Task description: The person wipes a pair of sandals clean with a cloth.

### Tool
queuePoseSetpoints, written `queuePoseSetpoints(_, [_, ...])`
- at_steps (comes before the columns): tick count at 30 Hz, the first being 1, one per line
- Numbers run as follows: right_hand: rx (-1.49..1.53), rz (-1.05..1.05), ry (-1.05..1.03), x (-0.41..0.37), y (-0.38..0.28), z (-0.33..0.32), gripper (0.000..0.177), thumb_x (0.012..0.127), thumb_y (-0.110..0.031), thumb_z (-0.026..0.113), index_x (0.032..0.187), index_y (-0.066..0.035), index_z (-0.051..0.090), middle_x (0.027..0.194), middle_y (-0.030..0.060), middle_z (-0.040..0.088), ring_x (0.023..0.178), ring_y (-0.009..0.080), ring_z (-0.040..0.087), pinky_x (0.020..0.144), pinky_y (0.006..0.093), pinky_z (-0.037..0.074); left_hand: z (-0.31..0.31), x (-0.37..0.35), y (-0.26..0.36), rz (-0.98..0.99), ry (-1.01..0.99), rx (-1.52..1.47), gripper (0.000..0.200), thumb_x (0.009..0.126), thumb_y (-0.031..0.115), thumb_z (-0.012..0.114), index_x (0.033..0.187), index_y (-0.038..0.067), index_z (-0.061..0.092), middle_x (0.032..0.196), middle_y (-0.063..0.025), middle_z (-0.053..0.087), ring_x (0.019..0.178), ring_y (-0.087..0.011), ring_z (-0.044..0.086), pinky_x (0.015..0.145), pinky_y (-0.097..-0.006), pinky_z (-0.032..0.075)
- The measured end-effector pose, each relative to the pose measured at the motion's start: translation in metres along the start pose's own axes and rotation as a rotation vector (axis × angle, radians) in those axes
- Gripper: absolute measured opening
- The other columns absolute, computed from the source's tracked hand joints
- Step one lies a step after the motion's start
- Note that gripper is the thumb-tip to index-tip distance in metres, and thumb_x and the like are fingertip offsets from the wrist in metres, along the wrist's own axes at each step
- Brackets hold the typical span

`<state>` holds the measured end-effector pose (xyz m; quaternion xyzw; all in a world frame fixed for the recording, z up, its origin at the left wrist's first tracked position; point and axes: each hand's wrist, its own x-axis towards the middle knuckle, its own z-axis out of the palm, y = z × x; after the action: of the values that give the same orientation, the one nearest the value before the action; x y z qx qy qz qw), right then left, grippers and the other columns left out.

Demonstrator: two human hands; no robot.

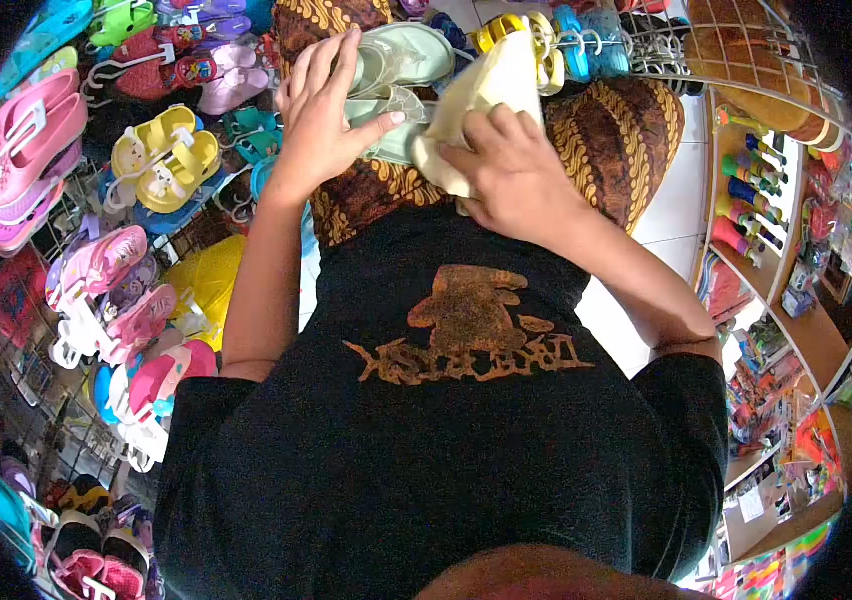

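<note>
A pair of pale green sandals (411, 55) with clear straps lies across the lap on brown patterned cloth (611, 130). My left hand (331, 120) rests on the sandals' left side, fingers spread, its thumb reaching over a clear strap. In my right hand (516, 175) is a pale yellow cloth (501, 80), pinched between bent fingers at the sandals' right side. Part of the lower sandal is hidden behind the cloth and my left hand.
Racks of hanging sandals stand at the left, with pink clogs (36, 130) and yellow sandals (166, 160). More footwear hangs ahead, near a wire basket (756, 50). Shelves (796, 350) with colourful goods line the right side.
</note>
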<state>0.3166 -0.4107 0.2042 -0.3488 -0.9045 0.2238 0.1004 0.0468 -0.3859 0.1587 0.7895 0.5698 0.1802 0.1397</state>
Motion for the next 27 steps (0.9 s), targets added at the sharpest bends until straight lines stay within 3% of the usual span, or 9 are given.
queuePoseSetpoints(2, [-0.007,0.100,-0.014,0.001,-0.004,-0.022,0.057,0.065,-0.014,0.082,0.121,-0.008,0.073,0.122,0.0117,0.057,0.119,0.0347,0.053,0.100,0.0495,0.047,0.000,0.001,-0.002,-0.006,0.012,-0.025,0.102,0.076,0.054,0.081,0.156,0.009,0.039,0.153,-0.0137,0.045,0.143,-0.0367,0.038,0.112,-0.0569,0.030])
queuePoseSetpoints(5, [0.063,-0.127,0.276,0.015,0.002,-0.016,0.056,0.065,-0.009,0.080,0.121,-0.006,0.072,0.141,0.0131,0.056,0.135,0.0373,0.051,0.110,0.0524,0.043,0.002,0.005,-0.003,-0.001,0.043,-0.043,0.099,0.076,0.050,0.082,0.155,0.008,0.040,0.153,-0.0146,0.046,0.142,-0.0375,0.039,0.113,-0.0551,0.031])
queuePoseSetpoints(6, [0.114,-0.126,0.220,0.019,-0.001,-0.007,0.045,0.078,-0.005,0.067,0.123,0.001,0.067,0.155,0.0120,0.048,0.145,0.0349,0.044,0.115,0.0519,0.040,0.004,0.007,-0.004,0.006,0.053,-0.047,0.098,0.077,0.049,0.082,0.155,0.007,0.040,0.152,-0.0149,0.046,0.142,-0.0378,0.040,0.113,-0.0543,0.031])
queuePoseSetpoints(9, [0.029,-0.162,0.202,0.029,-0.002,0.039,0.061,0.079,-0.002,0.064,0.140,-0.005,0.058,0.152,0.0095,0.052,0.143,0.0293,0.046,0.116,0.0463,0.041,0.006,0.012,-0.014,0.044,0.037,-0.058,0.095,0.079,0.044,0.082,0.155,0.007,0.040,0.153,-0.0155,0.046,0.141,-0.0385,0.040,0.113,-0.0521,0.032])
queuePoseSetpoints(15, [0.080,-0.153,0.087,0.006,0.022,0.034,0.055,0.079,-0.006,0.067,0.134,-0.006,0.064,0.138,0.0098,0.064,0.135,0.0263,0.055,0.114,0.0429,0.044,0.012,0.012,-0.009,0.027,0.035,-0.024,0.093,0.079,0.051,0.078,0.154,0.008,0.043,0.151,-0.0155,0.047,0.142,-0.0370,0.038,0.115,-0.0559,0.027])
queuePoseSetpoints(20, [0.080,0.055,0.229,0.018,0.013,-0.001,0.057,0.071,0.001,0.065,0.129,-0.003,0.066,0.126,0.0142,0.070,0.118,0.0321,0.066,0.107,0.0449,0.049,0.010,0.015,-0.008,-0.004,0.025,-0.077,0.093,0.078,0.048,0.080,0.153,0.007,0.043,0.151,-0.0145,0.047,0.142,-0.0369,0.039,0.116,-0.0537,0.027])
queuePoseSetpoints(23, [0.050,-0.023,0.249,0.029,-0.009,0.018,0.068,0.072,-0.001,0.065,0.139,-0.005,0.059,0.134,0.0145,0.066,0.126,0.0323,0.062,0.111,0.0464,0.046,0.008,0.015,-0.009,0.019,0.014,-0.086,0.093,0.078,0.044,0.081,0.153,0.007,0.042,0.150,-0.0147,0.048,0.141,-0.0368,0.039,0.116,-0.0511,0.028])
queuePoseSetpoints(25, [-0.005,-0.114,0.226,0.027,-0.007,0.049,0.061,0.082,-0.010,0.062,0.143,-0.007,0.057,0.144,0.0116,0.060,0.138,0.0286,0.053,0.118,0.0455,0.039,0.007,0.015,-0.010,0.014,0.010,-0.076,0.095,0.077,0.042,0.082,0.154,0.006,0.041,0.151,-0.0161,0.047,0.141,-0.0376,0.039,0.116,-0.0496,0.029])
queuePoseSetpoints(27, [0.036,-0.107,0.109,0.012,0.012,0.048,0.068,0.077,0.001,0.067,0.144,-0.012,0.059,0.147,0.0076,0.059,0.139,0.0265,0.053,0.121,0.0455,0.039,0.007,0.014,-0.013,0.006,0.018,-0.059,0.096,0.077,0.043,0.083,0.154,0.005,0.040,0.151,-0.0167,0.046,0.141,-0.0380,0.039,0.116,-0.0499,0.029])
